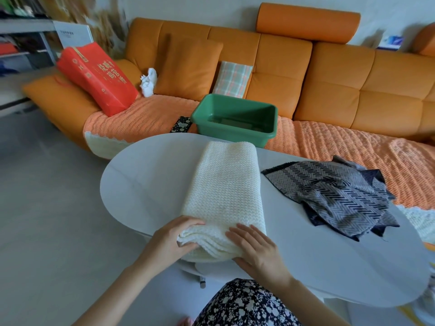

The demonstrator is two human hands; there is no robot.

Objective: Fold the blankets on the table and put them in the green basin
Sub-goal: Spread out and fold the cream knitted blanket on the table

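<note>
The cream blanket (223,189) lies on the table (146,180) as a folded strip, its long axis running straight away from the grip. The left hand (173,240) grips the near-end layers, fingers curled over the top. The right hand (256,250) presses flat just beside it, fingers nearly straight. The green basin (226,135) stands beyond the far end, about equally far from both hands. Likely next fold: near end toward far end
</note>
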